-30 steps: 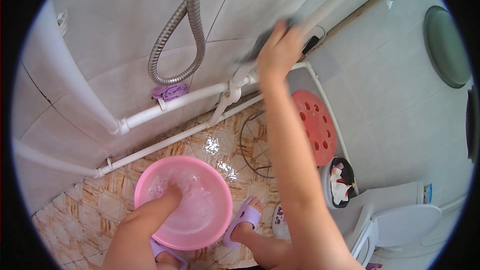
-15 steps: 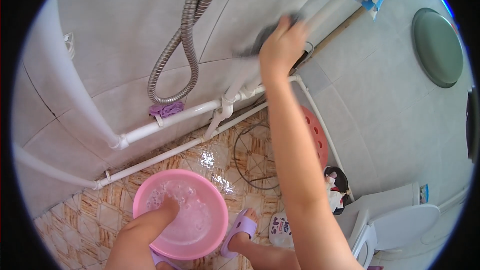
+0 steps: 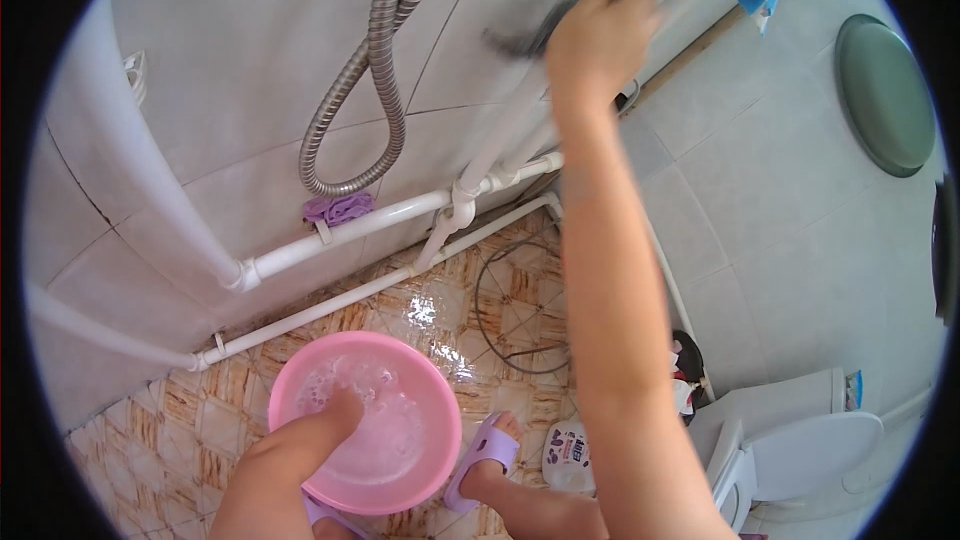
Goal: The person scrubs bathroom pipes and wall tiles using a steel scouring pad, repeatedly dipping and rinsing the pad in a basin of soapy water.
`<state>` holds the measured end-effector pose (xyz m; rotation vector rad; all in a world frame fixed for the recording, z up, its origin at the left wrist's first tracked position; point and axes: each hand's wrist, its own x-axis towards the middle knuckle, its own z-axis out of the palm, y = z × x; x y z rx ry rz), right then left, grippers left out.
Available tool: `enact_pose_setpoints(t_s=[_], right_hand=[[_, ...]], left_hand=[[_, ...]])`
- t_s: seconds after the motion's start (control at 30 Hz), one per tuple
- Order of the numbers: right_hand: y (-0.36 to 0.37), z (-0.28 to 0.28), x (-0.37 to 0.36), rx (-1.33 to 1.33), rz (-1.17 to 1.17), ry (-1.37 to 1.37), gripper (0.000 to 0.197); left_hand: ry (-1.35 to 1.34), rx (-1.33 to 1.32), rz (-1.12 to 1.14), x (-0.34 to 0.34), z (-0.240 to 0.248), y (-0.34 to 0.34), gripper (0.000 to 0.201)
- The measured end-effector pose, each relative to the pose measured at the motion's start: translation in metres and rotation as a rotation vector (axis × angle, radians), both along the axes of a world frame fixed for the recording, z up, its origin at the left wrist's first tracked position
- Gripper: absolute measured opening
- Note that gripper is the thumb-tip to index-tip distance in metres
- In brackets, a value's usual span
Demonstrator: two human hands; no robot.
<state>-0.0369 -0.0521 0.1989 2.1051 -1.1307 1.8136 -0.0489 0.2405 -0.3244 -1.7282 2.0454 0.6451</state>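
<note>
right hand [image 3: 598, 32] presses a dark cloth [image 3: 545, 28] flat against the white upright pipe [image 3: 500, 135], fingers closed on it, high above the pink basin [image 3: 365, 420]. left hand [image 3: 335, 418] dips into the basin's soapy water; whether its fingers are spread or curled cannot be told. purple slipper [image 3: 482, 458] sits just right of the basin.
</note>
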Motion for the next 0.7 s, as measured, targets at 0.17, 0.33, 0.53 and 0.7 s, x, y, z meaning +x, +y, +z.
enact_pose_setpoints(t_s=[0.17,0.33,0.53,0.7], right_hand=[[0.021,-0.190,-0.032,0.495,0.082,0.266,0.030],[-0.009,-0.062,-0.017,0.172,0.079,0.141,0.034],[-0.012,0.041,-0.004,-0.084,0.153,0.017,0.029],[-0.011,-0.141,-0.031,0.258,0.113,0.181,0.041]], left_hand=[[-0.129,0.065,-0.120,0.001,0.027,0.004,0.035],[-0.124,0.003,-0.145,0.001,0.014,0.010,0.035],[-0.002,0.048,0.005,0.003,-0.007,0.009,0.034],[-0.104,0.077,-0.102,-0.001,0.031,-0.003,0.035]])
